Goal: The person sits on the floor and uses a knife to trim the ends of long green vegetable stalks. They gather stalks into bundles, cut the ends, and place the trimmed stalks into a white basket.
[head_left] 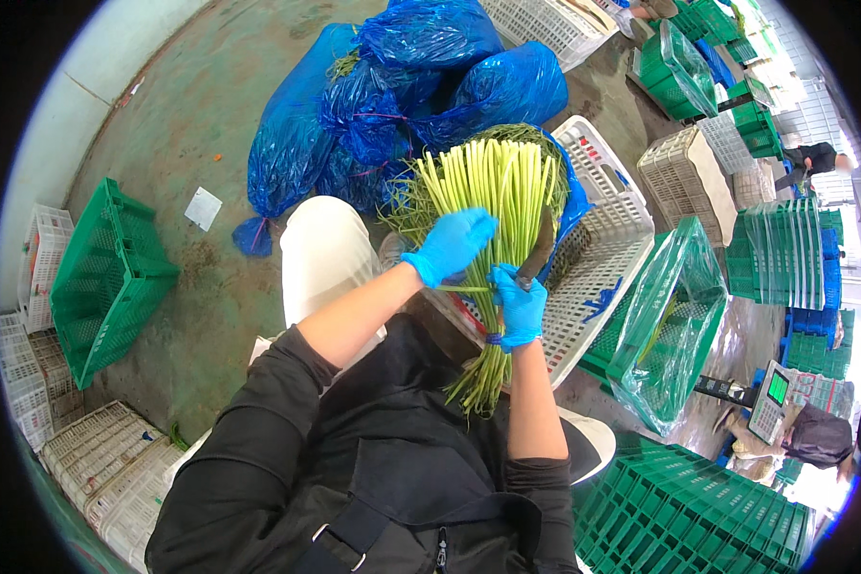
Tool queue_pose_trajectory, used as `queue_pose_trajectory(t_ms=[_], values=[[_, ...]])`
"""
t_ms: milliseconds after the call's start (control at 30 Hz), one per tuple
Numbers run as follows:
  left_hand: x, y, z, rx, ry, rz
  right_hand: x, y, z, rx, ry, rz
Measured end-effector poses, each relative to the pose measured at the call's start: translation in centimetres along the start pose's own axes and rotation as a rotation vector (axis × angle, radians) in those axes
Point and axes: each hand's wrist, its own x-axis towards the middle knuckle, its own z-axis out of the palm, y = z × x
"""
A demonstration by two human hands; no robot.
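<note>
A large bundle of long green stalks [497, 182], pale at the far end, leans over a white crate in front of me. A purple band [495, 338] ties it near its thin green tips. My left hand [454, 246], in a blue glove, lies against the bundle's left side with its fingers bent together; what is under them is hidden. In a matching glove, my right hand [519, 304] closes on a knife with a dark, broad blade [541, 251], which points away along the stalks. One loose stalk [461, 288] sticks out sideways below the left hand.
The white crate [607, 230] has a blue liner. Full blue plastic bags [301, 124] are heaped beyond it. Green crates [115, 277] stand left, and more [689, 507] are stacked right near a scale [770, 402]. Another person [815, 158] is far right.
</note>
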Motion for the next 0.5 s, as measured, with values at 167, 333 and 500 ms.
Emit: queue_pose_trajectory(t_ms=[167,333,500], values=[[0.2,1.0,-0.5,-0.598,-0.023,-0.366,0.0,-0.2,0.0,0.1,-0.007,-0.004],[-1.0,1.8,0.8,-0.382,-0.394,-0.437,0.0,0.0,-0.5,0.025,-0.03,-0.013],[1.5,1.8,0.6,-0.619,-0.203,-0.523,0.1,-0.3,-0.8,0.038,-0.011,-0.038]])
